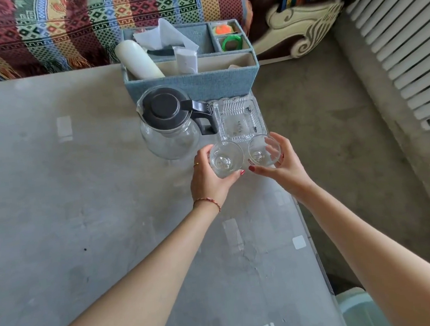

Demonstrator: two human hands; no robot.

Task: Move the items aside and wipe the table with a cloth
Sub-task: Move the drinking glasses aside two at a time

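- The left hand (211, 178) curls round the left glass (226, 158), thumb on its near side and fingers on its left wall; the right hand (283, 167) grips the right glass (264, 150) the same way, fingers over its far right wall.
- Both glasses stand upright, mouths up, side by side and just apart, near the tabletop's (58, 199) right edge.
- That right edge runs from the near right up toward the tray; the floor (333, 129) lies beyond it. A wide bare stretch of tabletop lies open to the left and toward the person.
- Just behind the glasses sits a clear tray (238, 118), its long axis running near to far, close to the right edge.
- Left of the tray, touching or nearly so, stands a glass pot (168, 130) with a black lid; its handle points right toward the tray and its spout points far left.
- Behind both stands a blue organizer (193, 85) at the far edge, holding a white bottle (138, 60) that leans toward the far left, tissues and small items.
- No writing can be read.
- A striped sofa (72, 27) lies beyond.
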